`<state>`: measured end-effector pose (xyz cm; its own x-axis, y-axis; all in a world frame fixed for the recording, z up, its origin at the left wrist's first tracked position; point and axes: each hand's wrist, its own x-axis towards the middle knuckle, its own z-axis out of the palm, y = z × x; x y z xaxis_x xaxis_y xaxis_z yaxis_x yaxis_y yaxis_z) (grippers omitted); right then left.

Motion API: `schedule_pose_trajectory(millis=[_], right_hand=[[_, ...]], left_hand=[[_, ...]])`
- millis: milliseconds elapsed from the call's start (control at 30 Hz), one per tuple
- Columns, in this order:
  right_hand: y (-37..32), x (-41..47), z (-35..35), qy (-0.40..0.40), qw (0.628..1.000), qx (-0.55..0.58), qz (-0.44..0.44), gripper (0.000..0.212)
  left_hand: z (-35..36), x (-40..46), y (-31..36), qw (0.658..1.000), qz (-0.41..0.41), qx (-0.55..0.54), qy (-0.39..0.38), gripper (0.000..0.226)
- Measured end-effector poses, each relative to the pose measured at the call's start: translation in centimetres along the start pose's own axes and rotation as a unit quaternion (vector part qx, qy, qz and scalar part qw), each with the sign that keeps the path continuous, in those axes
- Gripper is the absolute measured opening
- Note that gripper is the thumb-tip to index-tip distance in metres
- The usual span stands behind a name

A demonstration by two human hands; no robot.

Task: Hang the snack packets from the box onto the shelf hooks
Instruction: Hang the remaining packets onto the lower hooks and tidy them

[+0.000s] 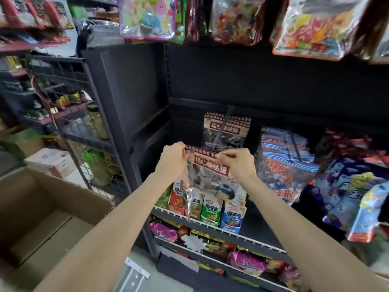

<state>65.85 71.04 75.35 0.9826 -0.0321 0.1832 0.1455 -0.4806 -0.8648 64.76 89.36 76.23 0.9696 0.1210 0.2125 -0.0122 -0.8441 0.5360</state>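
I hold a clear snack packet [210, 173] with a dark red header band in front of the black shelf. My left hand [172, 163] grips its top left corner, and my right hand [240, 163] pinches the top right of the header. Just behind and above hangs a matching packet [226, 131] on a metal shelf hook [226, 116]. The hook's tip ends just above the held packet's header. An open cardboard box [42, 218] stands at the lower left; its inside shows only bare cardboard.
Blue striped packets [284, 165] and dark blue ones [347, 197] hang to the right. Small snack boxes [210, 207] stand on the wire shelf below, wrapped sweets [246, 262] lower down. Clear bags [147, 17] hang overhead. A wire rack [94, 154] stands left.
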Motion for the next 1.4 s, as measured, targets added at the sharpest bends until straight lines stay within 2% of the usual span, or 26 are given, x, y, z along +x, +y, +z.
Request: schedule_pose_trajectory(millis=[100, 333, 500, 633, 800, 1000, 1233, 1300, 1400], right_hand=[[-0.1, 1.3, 0.2, 0.001, 1.0, -0.002, -0.013, 0.012], [0.4, 2.1, 0.4, 0.036, 0.998, -0.04, -0.024, 0.013], [0.5, 2.0, 0.8, 0.058, 0.995, -0.066, -0.04, 0.015], [0.5, 1.6, 1.1, 0.067, 0.987, -0.133, -0.065, 0.018], [0.5, 1.8, 0.9, 0.063, 0.977, -0.183, -0.095, 0.02], [0.6, 5.1, 0.7, 0.087, 0.969, -0.219, -0.07, 0.02], [1.3, 11.2, 1.5, 0.109, 0.963, -0.244, 0.027, 0.026], [1.4, 12.0, 1.5, 0.095, 0.964, -0.246, 0.025, 0.029], [2.0, 11.3, 1.4, 0.103, 0.967, -0.233, -0.023, 0.036]], left_hand=[[-0.4, 0.7, -0.1, 1.0, -0.02, -0.001, 0.02, 0.02], [-0.5, 1.0, 0.1, 0.999, -0.03, 0.016, 0.006, 0.023], [-0.2, 0.7, 1.1, 0.999, -0.037, -0.009, 0.018, 0.023], [-0.2, 0.6, 1.5, 0.999, -0.025, -0.018, 0.015, 0.019], [0.0, 0.4, 2.0, 0.999, -0.017, -0.048, 0.017, 0.025], [0.1, 1.0, 2.5, 0.998, -0.015, -0.068, 0.013, 0.025], [0.7, 1.9, 3.4, 0.993, -0.033, -0.11, -0.007, 0.027], [0.9, 2.1, 3.4, 0.991, -0.045, -0.128, -0.016, 0.026], [1.0, 2.1, 3.2, 0.992, -0.047, -0.118, -0.019, 0.029]])
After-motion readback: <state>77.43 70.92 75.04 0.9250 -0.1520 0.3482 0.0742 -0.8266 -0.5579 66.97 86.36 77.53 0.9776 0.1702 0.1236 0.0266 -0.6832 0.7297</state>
